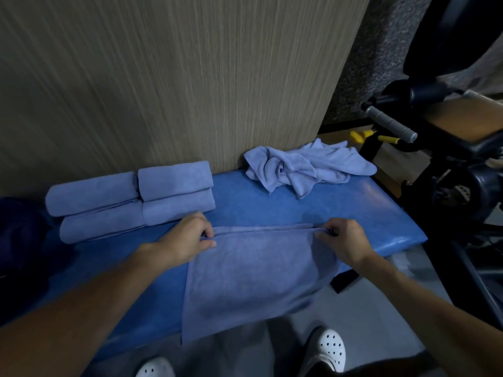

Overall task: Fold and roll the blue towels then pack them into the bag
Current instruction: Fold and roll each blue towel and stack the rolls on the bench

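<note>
A blue towel (253,273) lies folded over on the blue padded bench (340,210), its lower part hanging off the near edge. My left hand (187,238) pinches the towel's far left corner. My right hand (343,240) pinches its far right corner. Several rolled blue towels (130,202) are stacked at the bench's far left, against the wall. A crumpled heap of blue towels (307,167) sits at the far right of the bench. A dark blue shape at the left edge (16,235) may be the bag; I cannot tell.
A wood-grain wall panel (177,77) stands right behind the bench. Black gym equipment (449,148) with a grey handle and yellow clips crowds the right side. The grey floor and my white perforated shoes (326,346) show below the bench.
</note>
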